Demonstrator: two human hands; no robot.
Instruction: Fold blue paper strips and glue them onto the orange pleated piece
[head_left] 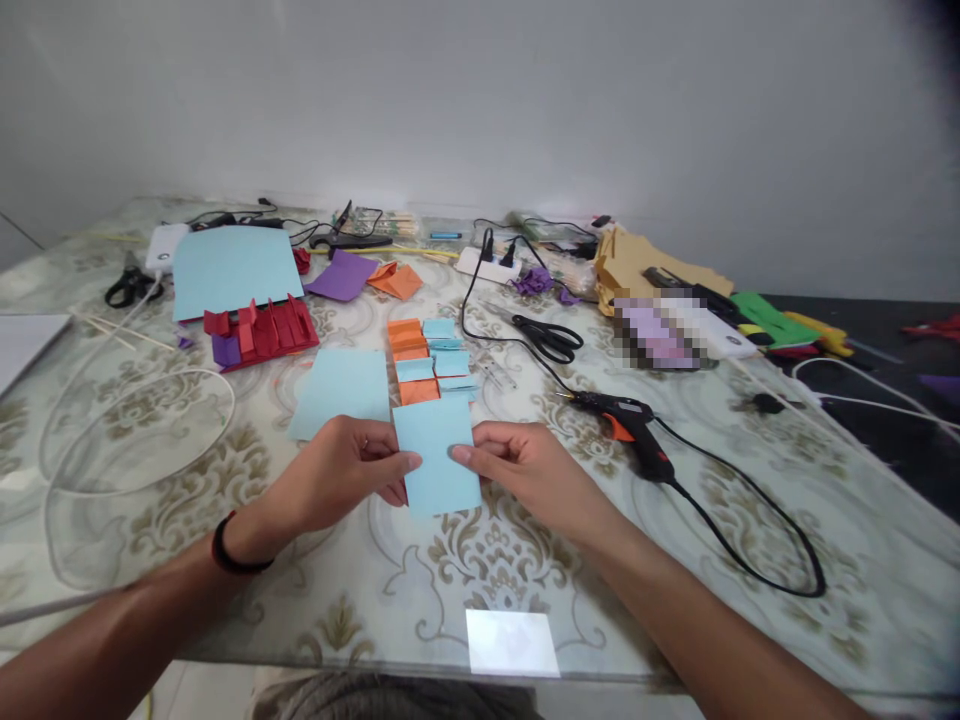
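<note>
Between my two hands is a light blue paper piece (439,458), held up just above the table. My left hand (360,455) pinches its left edge, thumb on the front face. On the opposite edge, my right hand (517,460) grips it the same way. Right behind the paper lie folded orange paper pieces (409,340) and folded blue paper pieces (450,362), set in two columns. A larger light blue sheet (345,388) rests beside my left hand. To the right, a black glue gun (630,425) with an orange trigger lies on its side.
Black-handled scissors (551,338) lie behind the glue gun. A white power strip (489,265) with plugs stands at the back. Folded red paper pieces (274,328) and a blue sheet stack (236,268) are at left. A white cable (232,400) loops across the patterned table (315,610).
</note>
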